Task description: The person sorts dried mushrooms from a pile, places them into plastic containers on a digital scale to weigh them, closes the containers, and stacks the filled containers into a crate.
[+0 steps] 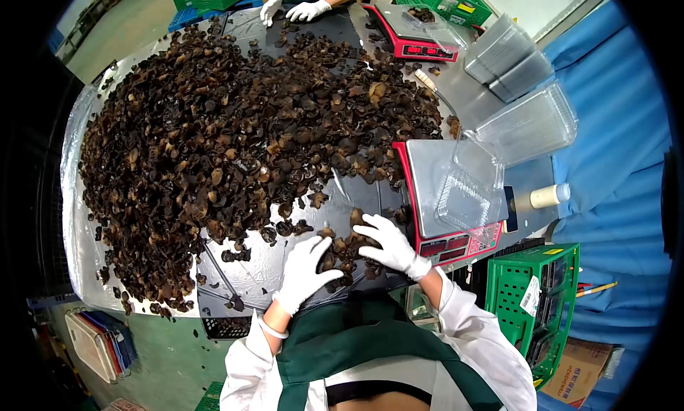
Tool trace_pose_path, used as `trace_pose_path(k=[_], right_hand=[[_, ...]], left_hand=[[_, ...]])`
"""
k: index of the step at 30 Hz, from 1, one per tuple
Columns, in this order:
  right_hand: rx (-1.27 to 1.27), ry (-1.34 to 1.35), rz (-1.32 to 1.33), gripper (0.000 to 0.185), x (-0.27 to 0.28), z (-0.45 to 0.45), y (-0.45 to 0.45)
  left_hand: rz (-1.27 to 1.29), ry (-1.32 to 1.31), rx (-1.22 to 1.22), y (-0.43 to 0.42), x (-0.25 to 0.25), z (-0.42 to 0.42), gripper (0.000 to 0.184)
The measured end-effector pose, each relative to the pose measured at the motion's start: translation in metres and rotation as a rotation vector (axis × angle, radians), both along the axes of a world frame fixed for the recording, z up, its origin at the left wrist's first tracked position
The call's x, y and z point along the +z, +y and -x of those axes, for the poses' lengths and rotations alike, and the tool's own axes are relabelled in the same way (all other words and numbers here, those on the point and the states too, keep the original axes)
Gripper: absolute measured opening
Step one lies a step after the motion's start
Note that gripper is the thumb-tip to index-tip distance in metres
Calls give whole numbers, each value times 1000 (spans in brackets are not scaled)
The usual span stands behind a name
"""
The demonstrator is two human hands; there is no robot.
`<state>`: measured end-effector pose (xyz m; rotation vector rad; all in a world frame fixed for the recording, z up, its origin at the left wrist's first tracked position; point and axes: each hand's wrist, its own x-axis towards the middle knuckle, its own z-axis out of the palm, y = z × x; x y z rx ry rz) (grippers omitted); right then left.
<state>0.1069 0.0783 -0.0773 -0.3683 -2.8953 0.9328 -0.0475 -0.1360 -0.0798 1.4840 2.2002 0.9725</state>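
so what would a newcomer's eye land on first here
The great heap of dark, curled pieces covering much of the table comes first. In front, the white-gloved left hand and right hand flank a small pile. At right, a red-edged scale bears a clear plastic tray.

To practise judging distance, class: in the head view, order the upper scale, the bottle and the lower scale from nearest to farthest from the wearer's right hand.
1. Lower scale, just to the right of the right hand.
2. Bottle, farther right, past that scale.
3. Upper scale, near the picture's top.
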Motion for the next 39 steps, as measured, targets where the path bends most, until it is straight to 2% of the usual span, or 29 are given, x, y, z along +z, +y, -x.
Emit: trace_pose_path(k=[4,6,8,9,12,14,16,17,18,20,21,22,24,25,26,28,30,32,33,34,36,37,38,39], right_hand=[[59,54,-85,87,11,-6,-23],[121,30,-172,89,14,-1,-32],[169,13,-253,82,6,7,-32],[166,8,-245,80,1,11,-31],[118,119,-257,67,-10,22,-33],[122,72,-290,65,-15,24,-31],[80,90,-289,61,-17,31,-28],[18,114,-214,56,-18,34,-27],[-50,150,-123,48,-12,39,-27],[-172,238,245,35,-21,46,-22],[-237,290,374,26,-19,49,-22],[-259,307,489,23,-23,51,-18],[-418,266,1110,19,-22,49,-19],[-491,246,1288,21,-18,47,-20],[-497,255,1283,21,-13,44,-21],[-576,267,1763,27,1,36,-28],[-569,303,1813,27,1,27,-34],[-509,386,1958,28,8,22,-37],[-500,410,1930,29,17,21,-37],[-465,448,1989,28,23,19,-35],[-459,498,1934,28,43,10,-26],[-230,551,2036,28,61,5,-17],[-455,557,1833,28,80,-3,-14],[-315,652,1869,28,80,-10,-1]], left_hand=[[-65,1,-161,-7,-1,-10,82],[-2,44,-199,-8,-3,-11,84],[103,183,-201,-3,-4,-14,83],[77,221,-164,2,0,-14,72],[-30,116,-136,6,-24,-4,63],[-42,171,-81,5,-28,-2,53],[-64,105,-2,12,-23,-1,49],[-78,89,25,15,-20,2,41],[-123,23,82,18,-11,3,38],[-207,-172,162,22,-31,12,34],[-260,-347,248,23,-26,14,30],[-150,-517,371,24,9,13,24],[-353,-1060,416,23,-3,18,23],[-469,-1481,382,19,-7,21,24],[-531,-1875,385,14,-13,25,28],[-553,-2097,483,17,4,22,29],[-600,-2230,472,24,25,17,36],[-626,-2223,418,32,43,12,39],[-615,-2193,430,39,49,9,39],[-665,-2273,384,43,57,6,40],[-634,-2323,467,58,74,1,40],[-663,-2321,296,68,59,0,40],[-701,-2314,138,76,45,-1,41],[-693,-2324,151,89,53,-6,41]])
